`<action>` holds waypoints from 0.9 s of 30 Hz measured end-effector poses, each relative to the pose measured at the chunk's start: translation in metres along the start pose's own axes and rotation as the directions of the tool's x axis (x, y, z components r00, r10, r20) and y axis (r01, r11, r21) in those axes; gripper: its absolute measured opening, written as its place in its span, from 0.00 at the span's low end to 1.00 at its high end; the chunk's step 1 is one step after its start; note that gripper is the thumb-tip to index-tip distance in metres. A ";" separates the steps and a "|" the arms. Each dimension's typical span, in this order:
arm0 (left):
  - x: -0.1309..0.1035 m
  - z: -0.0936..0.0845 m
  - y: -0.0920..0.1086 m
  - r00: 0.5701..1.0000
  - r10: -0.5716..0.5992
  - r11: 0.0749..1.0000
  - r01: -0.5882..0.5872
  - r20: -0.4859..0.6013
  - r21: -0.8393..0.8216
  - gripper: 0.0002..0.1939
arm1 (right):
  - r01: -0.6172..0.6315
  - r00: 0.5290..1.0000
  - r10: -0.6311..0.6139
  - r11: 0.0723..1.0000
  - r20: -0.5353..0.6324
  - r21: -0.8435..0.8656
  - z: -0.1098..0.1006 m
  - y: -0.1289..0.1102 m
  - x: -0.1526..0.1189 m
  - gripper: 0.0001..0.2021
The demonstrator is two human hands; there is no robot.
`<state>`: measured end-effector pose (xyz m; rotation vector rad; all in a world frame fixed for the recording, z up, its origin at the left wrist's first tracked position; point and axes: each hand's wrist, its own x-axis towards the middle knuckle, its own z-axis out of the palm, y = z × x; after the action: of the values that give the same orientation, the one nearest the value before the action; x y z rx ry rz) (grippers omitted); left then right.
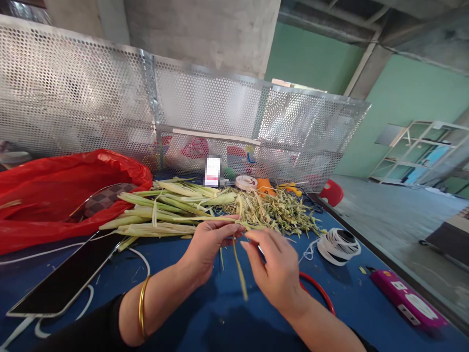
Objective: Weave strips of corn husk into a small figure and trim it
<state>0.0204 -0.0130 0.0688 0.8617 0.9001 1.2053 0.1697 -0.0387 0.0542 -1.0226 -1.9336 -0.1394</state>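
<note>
My left hand is closed, pinching thin strips of corn husk between thumb and fingertips. One narrow husk strip hangs down from the pinch toward me. My right hand is beside it, its curled fingertips meeting the same strips; the exact grip is partly hidden. Just beyond both hands lie long pale-green corn husks on the left and a heap of shredded husk pieces on the right. A red curved loop, like a handle, shows from behind my right wrist.
On the blue table are a red plastic bag, a dark-screened tablet with a white cable, a spool of white cord and a purple box. A tape roll sits near the perforated metal screen.
</note>
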 end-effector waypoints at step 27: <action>0.003 0.001 -0.011 0.995 0.066 0.988 -0.054 -0.076 0.146 0.07 | -0.054 0.969 0.047 0.998 0.242 0.024 -0.008 0.004 0.008 0.12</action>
<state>0.0261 -0.0113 0.0593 0.9667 1.0427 1.2458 0.1764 -0.0347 0.0641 -1.1096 -2.1191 0.0461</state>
